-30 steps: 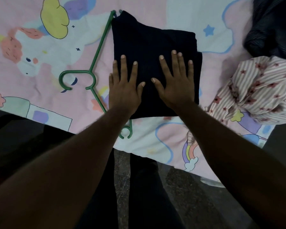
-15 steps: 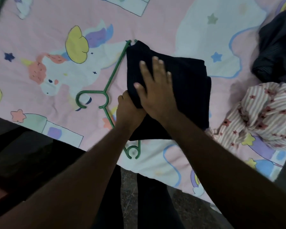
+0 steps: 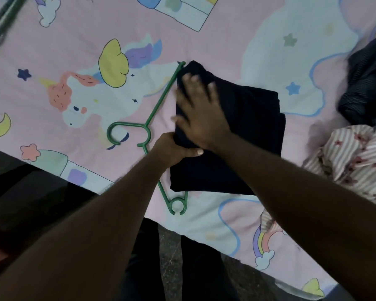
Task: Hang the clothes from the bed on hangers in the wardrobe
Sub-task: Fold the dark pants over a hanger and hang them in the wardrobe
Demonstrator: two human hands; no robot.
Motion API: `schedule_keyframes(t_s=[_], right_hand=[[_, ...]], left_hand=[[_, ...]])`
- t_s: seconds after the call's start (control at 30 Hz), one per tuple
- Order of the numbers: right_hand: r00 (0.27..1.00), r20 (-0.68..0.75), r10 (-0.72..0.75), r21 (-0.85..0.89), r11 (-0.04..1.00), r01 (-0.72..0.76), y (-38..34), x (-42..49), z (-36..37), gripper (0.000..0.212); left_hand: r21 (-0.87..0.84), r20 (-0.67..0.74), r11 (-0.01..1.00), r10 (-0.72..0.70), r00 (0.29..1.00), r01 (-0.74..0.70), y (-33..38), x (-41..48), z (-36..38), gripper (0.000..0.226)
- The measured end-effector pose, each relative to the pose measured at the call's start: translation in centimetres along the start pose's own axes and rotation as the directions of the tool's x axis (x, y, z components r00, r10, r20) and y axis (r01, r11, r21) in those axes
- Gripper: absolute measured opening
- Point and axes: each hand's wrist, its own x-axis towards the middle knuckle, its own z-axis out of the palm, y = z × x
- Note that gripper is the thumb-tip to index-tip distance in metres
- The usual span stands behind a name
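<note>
A folded dark navy garment [image 3: 248, 131] lies on the pink unicorn bedsheet [image 3: 204, 40], draped over the bar of a green plastic hanger [image 3: 159, 105]. The hanger's hook points left and its near end curls out below the cloth. My left hand [image 3: 172, 151] grips the garment's left edge, thumb on top, where the hanger's neck meets the cloth. My right hand [image 3: 200, 111] lies flat with spread fingers on the garment's upper left part, fingertips near the far corner.
A crumpled pink striped garment [image 3: 356, 157] lies to the right, with a dark striped garment [image 3: 369, 88] behind it. The bed's near edge runs diagonally across the frame, with dark floor and my legs below. Something green and blurred sits at the top left corner [image 3: 2, 25].
Both hands lay flat side by side on the garment. The left hand has since closed on its left edge, and the right hand has slid left and farther up the cloth.
</note>
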Motion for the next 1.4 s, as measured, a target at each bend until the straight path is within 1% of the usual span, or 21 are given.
schedule_keyframes(t_s=[0.03, 0.07, 0.1, 0.13, 0.2, 0.27, 0.33, 0.37, 0.5, 0.6, 0.67, 0.73, 0.83, 0.87, 0.97, 1.0, 1.07, 1.13, 1.2, 1.3, 1.4], right_hand=[[0.989, 0.031, -0.141, 0.0, 0.99, 0.142, -0.7, -0.6, 0.5, 0.066], [0.973, 0.073, -0.221, -0.002, 0.975, 0.222, -0.5, -0.7, 0.8, 0.065], [0.966, 0.093, -0.241, -0.012, 0.97, 0.244, 0.6, -0.2, 0.8, 0.065], [0.975, 0.087, -0.203, -0.023, 0.978, 0.205, 1.8, 0.4, 0.8, 0.066], [0.999, 0.048, 0.002, -0.023, 1.0, -0.001, 4.2, 1.5, 0.6, 0.066], [0.972, 0.002, 0.236, 0.013, 0.972, -0.236, 6.3, 2.0, 0.1, 0.067], [0.943, -0.037, 0.331, 0.02, 0.944, -0.33, 5.3, 1.7, -0.4, 0.067], [0.947, -0.054, 0.317, 0.018, 0.949, -0.316, 4.1, 1.0, -0.5, 0.067], [0.992, -0.064, 0.113, -0.032, 0.993, -0.115, 0.1, -7.2, 1.2, 0.06], [0.997, -0.021, 0.072, -0.133, 0.988, -0.075, 3.6, -13.2, 1.9, 0.064], [0.993, -0.028, 0.112, -0.187, 0.976, -0.115, 6.9, -14.2, 1.4, 0.067], [0.969, -0.064, 0.24, -0.171, 0.954, -0.247, 8.7, -14.2, 0.7, 0.068], [0.889, -0.149, 0.432, -0.084, 0.891, -0.447, 5.9, -13.7, 0.6, 0.068], [0.893, -0.149, 0.425, -0.063, 0.897, -0.437, 4.5, -13.8, 0.8, 0.068], [0.974, -0.097, 0.204, -0.097, 0.972, -0.214, 3.4, -15.1, 2.1, 0.065], [0.973, -0.092, 0.21, -0.09, 0.972, -0.218, 4.5, -15.5, 2.1, 0.065], [0.919, -0.112, 0.377, -0.027, 0.924, -0.382, 6.8, -15.7, 1.9, 0.067], [0.813, -0.072, 0.578, 0.114, 0.814, -0.569, 7.9, -15.3, 1.2, 0.067], [0.743, -0.008, 0.669, 0.249, 0.721, -0.646, 8.0, -14.4, 0.5, 0.065], [0.744, 0.05, 0.666, 0.326, 0.694, -0.642, 7.8, -13.7, -0.3, 0.065], [0.73, 0.123, 0.672, 0.25, 0.691, -0.678, 7.4, -14.1, -1.4, 0.068]], left_hand=[[0.021, -0.005, 1.0, 0.022, 1.0, -0.022, 0.0, 0.1, 0.1, 0.077], [0.04, -0.009, 0.999, 0.036, 0.999, -0.035, -0.1, 0.2, 0.2, 0.079], [0.049, -0.008, 0.998, 0.037, 0.999, -0.037, 0.0, 0.2, 0.3, 0.079], [0.047, -0.007, 0.998, 0.03, 1.0, -0.03, 0.0, 0.1, 0.3, 0.077], [0.015, 0.004, 1.0, -0.001, 1.0, 0.001, 0.1, 0.2, 0.2, 0.077], [-0.015, 0.025, 1.0, -0.013, 1.0, 0.014, 0.3, 0.1, 0.0, 0.078], [-0.028, 0.027, 1.0, -0.012, 1.0, 0.012, 0.3, -0.3, -0.1, 0.077], [-0.034, 0.025, 0.999, -0.007, 1.0, 0.008, 0.2, -0.4, -0.1, 0.075], [-0.025, 0.02, 0.999, 0.036, 0.999, -0.035, 0.0, -0.5, 0.0, 0.068], [-0.034, 0.05, 0.999, 0.027, 0.998, -0.025, -0.4, -0.5, -0.3, 0.078], [-0.048, 0.09, 0.999, 0.026, 0.996, -0.021, -0.7, -0.4, -0.5, 0.08], [-0.044, 0.115, 0.999, 0.026, 0.993, -0.021, -0.8, -0.5, -0.6, 0.081], [-0.028, 0.109, 0.999, 0.021, 0.994, -0.018, -0.9, -0.5, -0.7, 0.083], [-0.036, 0.105, 0.999, 0.023, 0.994, -0.019, -1.0, -0.5, -0.6, 0.083], [-0.06, 0.067, 0.998, 0.034, 0.997, -0.03, -1.1, -0.7, -0.2, 0.083], [-0.063, 0.052, 0.998, 0.034, 0.998, -0.031, -1.1, -0.8, 0.1, 0.082], [-0.064, 0.019, 0.997, 0.043, 0.999, -0.042, -1.2, -0.9, 0.5, 0.081], [-0.066, -0.002, 0.997, 0.038, 0.999, -0.038, -1.1, -1.1, 0.6, 0.082], [-0.07, 0.0, 0.997, 0.028, 1.0, -0.028, -1.0, -1.0, 0.8, 0.083], [0.026, -0.057, 0.998, 0.05, 0.997, -0.048, -0.3, -2.0, 1.3, 0.076], [0.382, -0.223, 0.921, 0.171, 0.96, -0.076, 1.6, -4.5, 2.3, 0.059]])
